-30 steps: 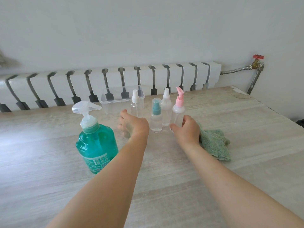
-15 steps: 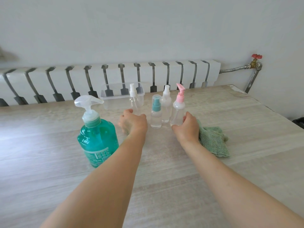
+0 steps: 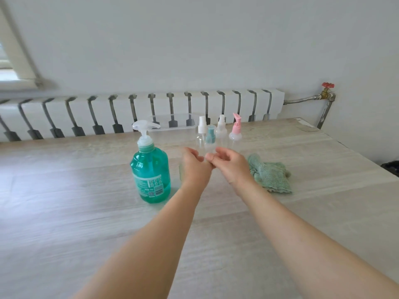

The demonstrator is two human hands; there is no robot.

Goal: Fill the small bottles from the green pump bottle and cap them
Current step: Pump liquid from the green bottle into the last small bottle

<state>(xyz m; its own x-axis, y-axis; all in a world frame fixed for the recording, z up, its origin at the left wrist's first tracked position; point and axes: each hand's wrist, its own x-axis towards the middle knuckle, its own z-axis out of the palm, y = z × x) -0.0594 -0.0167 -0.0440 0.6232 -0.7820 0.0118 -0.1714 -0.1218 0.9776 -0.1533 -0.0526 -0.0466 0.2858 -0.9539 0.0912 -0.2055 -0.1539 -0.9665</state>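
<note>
The four small clear plastic bottles stand upright in a tight cluster just beyond your fingers: a white spray-topped one (image 3: 202, 134), a teal-capped one (image 3: 210, 137), another white-topped one (image 3: 221, 131) and a pink pump-topped one (image 3: 235, 132). The round green translucent pump bottle (image 3: 150, 171) with its clear pump head stands near your left hand (image 3: 194, 167), on its outer side. Both hands meet in front of the cluster, your right hand (image 3: 230, 166) with fingers (image 3: 210, 157) curled narrow and touching the left's; whether they hold anything, you cannot tell, while a crumpled green cloth (image 3: 269, 175) lies on the pale wood-grain table (image 3: 64, 201) just beside your right wrist.
</note>
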